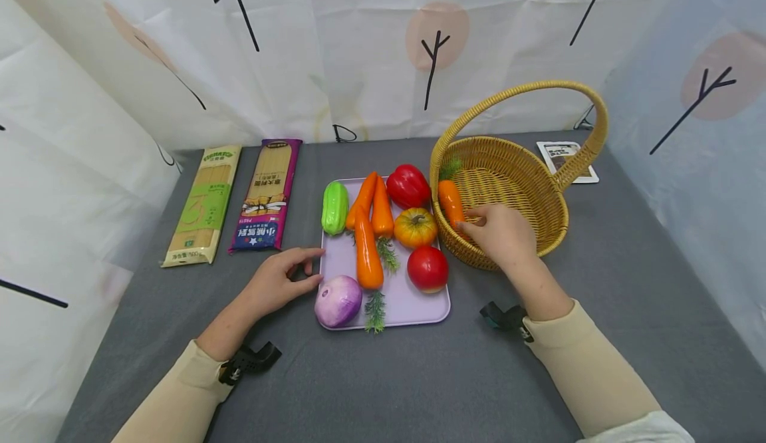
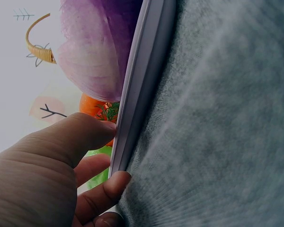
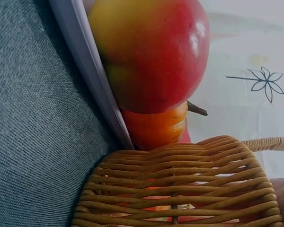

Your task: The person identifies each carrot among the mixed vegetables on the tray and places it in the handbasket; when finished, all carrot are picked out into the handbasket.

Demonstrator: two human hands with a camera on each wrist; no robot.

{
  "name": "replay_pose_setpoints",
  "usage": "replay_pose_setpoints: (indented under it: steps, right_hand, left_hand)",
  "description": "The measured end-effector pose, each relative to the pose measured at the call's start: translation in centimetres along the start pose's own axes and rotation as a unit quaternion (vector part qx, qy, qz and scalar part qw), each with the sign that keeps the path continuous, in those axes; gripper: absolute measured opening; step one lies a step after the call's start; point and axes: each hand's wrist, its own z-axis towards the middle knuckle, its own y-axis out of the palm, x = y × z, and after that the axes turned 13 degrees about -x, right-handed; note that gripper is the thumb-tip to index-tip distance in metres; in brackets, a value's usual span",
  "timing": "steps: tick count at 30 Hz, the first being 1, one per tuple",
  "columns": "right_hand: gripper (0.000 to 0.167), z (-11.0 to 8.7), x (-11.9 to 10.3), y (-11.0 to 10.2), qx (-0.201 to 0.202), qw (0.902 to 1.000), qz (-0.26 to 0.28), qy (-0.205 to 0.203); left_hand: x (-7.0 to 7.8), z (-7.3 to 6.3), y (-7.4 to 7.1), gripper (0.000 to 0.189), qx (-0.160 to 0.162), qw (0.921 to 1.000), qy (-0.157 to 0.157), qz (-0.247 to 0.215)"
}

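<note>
In the head view my right hand reaches into the wicker basket, pinching the lower end of a carrot at the basket's left wall. The right wrist view has that hand mostly hidden behind the basket's weave. My left hand touches the left rim of a lilac tray with relaxed fingers. On the tray lie several carrots, a purple onion, a red apple, a small pumpkin, a red bell pepper and a green vegetable.
Two packs of noodles, one green and one purple, lie left of the tray. A white packet is behind the basket on the right. The basket's tall handle arches above it. Patterned cloth borders the grey table.
</note>
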Motion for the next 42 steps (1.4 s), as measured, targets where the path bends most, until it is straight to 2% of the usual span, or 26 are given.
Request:
replay_pose_setpoints:
  steps: [4,7,10,14,19,23,33,37,42]
  right_hand:
    - [0.04,0.0,0.0,-0.1,-0.014,0.9999,0.004,-0.003]
    - [0.038,-0.1,-0.1,-0.2,-0.009,0.9999,0.01,-0.002]
    - [0.036,-0.4,-0.2,-0.4,0.013,0.9996,0.023,-0.002]
    - [0.033,-1.0,-0.5,-1.0,0.068,0.9967,0.042,-0.014]
    - [0.028,-1.8,-1.1,-2.0,0.14,0.9876,0.06,-0.037]
    - [0.028,-2.7,-1.6,-2.8,0.176,0.9801,0.082,-0.043]
    - [0.035,-5.4,-3.0,-4.6,0.234,0.9609,0.138,-0.054]
    - [0.036,-6.3,-3.6,-4.8,0.253,0.9539,0.143,-0.075]
    - [0.036,-7.3,-4.6,-4.8,0.257,0.949,0.151,-0.102]
  left_hand:
    - [-0.1,0.0,0.0,0.04,-0.003,1.0,-0.002,-0.001]
    - [-0.1,0.0,0.1,0.04,-0.005,1.0,-0.004,-0.005]
    - [-0.2,0.0,0.1,0.041,-0.006,1.0,-0.004,-0.002]
    - [-0.2,0.0,0.2,0.041,-0.005,1.0,-0.006,0.004]
    - [-0.2,-0.1,0.2,0.041,-0.001,1.0,-0.001,0.003]
    - [-0.1,0.0,0.2,0.042,-0.002,1.0,-0.004,0.003]
    - [0.0,0.0,0.0,0.042,-0.006,0.9999,-0.012,0.005]
    - [0.0,0.0,0.0,0.043,-0.008,0.9998,-0.015,0.003]
    - [0.0,0.0,-0.2,0.043,-0.014,0.9997,-0.019,0.001]
